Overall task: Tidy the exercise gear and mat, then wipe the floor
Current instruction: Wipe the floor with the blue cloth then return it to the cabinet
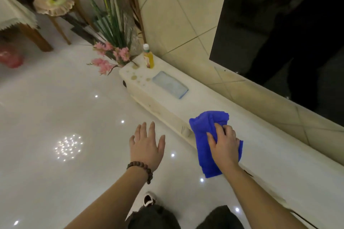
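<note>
Curled fingers of the right hand (224, 144) bunch a blue cloth (206, 139) and hold it over the front edge of a low white ledge (270, 154) that runs along the tiled wall, while the left hand (147, 144) hovers flat above the floor (55, 117), fingers spread and holding nothing. The cloth sits partly on the ledge's top and partly draped past its front edge toward the floor; whether it presses the surface or is being lifted cannot be told. No mat or exercise gear is in view, so the wiping stage seems to be the step in hand. To do it well, the cloth would be better opened flatter under the palm, carried down to the floor and drawn in overlapping strokes away from the ledge, with the free hand braced for balance. The floor is glossy pale tile, mirroring ceiling lights, so streaks would show easily. Toward the ledge's far end lie a folded pale blue cloth (170, 84), some brownish spots (136, 78) and a bottle of yellow liquid (148, 56), with pink artificial flowers (109, 57) beside that end. A dark glass panel (279, 24) hangs above, and wooden furniture legs (35, 38) stand at the far left.
</note>
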`<state>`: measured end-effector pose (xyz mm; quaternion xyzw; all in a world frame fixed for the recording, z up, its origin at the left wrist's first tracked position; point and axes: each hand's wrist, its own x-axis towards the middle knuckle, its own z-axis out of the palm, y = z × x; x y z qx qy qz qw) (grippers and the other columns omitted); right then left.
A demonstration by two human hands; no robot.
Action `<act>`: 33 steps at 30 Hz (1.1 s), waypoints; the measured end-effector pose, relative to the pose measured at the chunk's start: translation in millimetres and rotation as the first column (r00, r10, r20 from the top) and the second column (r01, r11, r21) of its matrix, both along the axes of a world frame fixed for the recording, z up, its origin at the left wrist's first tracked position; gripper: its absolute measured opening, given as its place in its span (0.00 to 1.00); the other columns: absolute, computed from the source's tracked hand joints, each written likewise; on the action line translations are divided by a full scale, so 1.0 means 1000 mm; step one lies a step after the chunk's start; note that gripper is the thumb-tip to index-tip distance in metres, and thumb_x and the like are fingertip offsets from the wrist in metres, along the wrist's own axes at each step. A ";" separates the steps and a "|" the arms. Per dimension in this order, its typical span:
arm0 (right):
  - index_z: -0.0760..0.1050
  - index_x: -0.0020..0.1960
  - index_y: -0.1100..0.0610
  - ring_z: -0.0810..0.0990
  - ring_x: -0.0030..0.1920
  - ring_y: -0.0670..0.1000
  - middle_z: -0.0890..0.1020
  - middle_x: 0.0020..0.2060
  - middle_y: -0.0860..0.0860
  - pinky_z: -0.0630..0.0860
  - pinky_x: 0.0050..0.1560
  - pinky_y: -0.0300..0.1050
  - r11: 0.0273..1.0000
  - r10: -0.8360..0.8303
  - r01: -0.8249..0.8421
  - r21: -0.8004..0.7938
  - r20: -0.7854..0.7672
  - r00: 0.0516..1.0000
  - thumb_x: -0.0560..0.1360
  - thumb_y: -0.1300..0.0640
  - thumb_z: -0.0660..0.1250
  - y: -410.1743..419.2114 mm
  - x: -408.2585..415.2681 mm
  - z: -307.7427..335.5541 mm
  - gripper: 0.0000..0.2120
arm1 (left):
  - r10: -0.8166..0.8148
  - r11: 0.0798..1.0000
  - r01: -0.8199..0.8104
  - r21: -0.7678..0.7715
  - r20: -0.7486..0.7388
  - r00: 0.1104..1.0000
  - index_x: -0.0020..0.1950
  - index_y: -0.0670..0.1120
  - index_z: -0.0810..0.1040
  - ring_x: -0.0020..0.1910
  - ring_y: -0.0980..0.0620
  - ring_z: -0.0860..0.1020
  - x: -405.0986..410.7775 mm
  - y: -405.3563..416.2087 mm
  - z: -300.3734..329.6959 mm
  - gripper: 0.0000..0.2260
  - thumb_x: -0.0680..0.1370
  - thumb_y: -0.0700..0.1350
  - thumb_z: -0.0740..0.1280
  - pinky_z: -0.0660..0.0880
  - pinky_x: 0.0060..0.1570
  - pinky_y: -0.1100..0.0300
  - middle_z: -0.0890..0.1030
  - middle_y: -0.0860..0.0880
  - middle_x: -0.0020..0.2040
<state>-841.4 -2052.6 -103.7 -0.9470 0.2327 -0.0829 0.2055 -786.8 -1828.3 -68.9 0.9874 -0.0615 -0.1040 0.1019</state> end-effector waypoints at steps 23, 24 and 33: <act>0.66 0.69 0.51 0.65 0.70 0.57 0.67 0.69 0.56 0.63 0.68 0.63 0.987 0.057 -0.011 -0.157 0.288 0.956 0.70 0.49 0.74 -0.040 0.183 0.053 0.31 | -0.595 0.588 0.616 -0.524 0.236 0.768 0.53 0.47 0.78 0.38 0.50 0.77 0.250 -0.120 0.024 0.08 0.74 0.43 0.71 0.76 0.38 0.52 0.81 0.50 0.42; 0.71 0.65 0.52 0.69 0.67 0.57 0.72 0.65 0.55 0.63 0.67 0.63 0.977 0.123 -0.064 -0.202 0.291 0.949 0.71 0.53 0.72 -0.045 0.193 0.057 0.24 | -0.609 0.571 0.649 -0.503 0.272 0.745 0.53 0.47 0.78 0.37 0.50 0.77 0.257 -0.122 0.025 0.09 0.74 0.43 0.71 0.77 0.37 0.52 0.81 0.50 0.42; 0.78 0.49 0.57 0.78 0.50 0.54 0.82 0.46 0.51 0.73 0.57 0.51 0.977 0.209 -0.183 -0.113 0.288 0.935 0.75 0.57 0.59 -0.043 0.235 0.075 0.10 | -0.916 0.173 0.828 -0.533 0.221 0.334 0.55 0.45 0.77 0.78 0.50 0.49 0.321 -0.108 0.050 0.14 0.75 0.49 0.59 0.56 0.73 0.51 0.57 0.49 0.78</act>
